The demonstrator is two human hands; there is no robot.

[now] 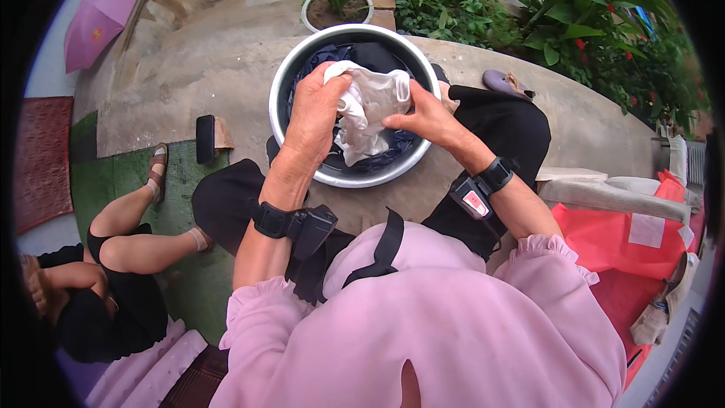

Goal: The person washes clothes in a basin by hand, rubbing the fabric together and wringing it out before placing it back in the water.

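Observation:
Both hands hold a wet white cloth garment (pixel 368 105) over a round metal basin (pixel 276 96). My left hand (pixel 317 107) grips its bunched left edge between thumb and fingers. At the garment's right edge, my right hand (pixel 425 113) pinches it, with the thumb lying in front of the fabric. The lower part of the garment hangs down into the basin. Dark blue and black cloth (pixel 376 56) lies wet in the basin, partly hidden by my hands and the white garment.
A potted plant (pixel 338 8) stands just beyond the basin. A phone (pixel 205 139) leans on a brick (pixel 224 133) at the left. Another person (pixel 136 249) sits on the left on a green mat (pixel 122 181). A purple shoe (pixel 504 83) lies to the right, near red fabric (pixel 612 238).

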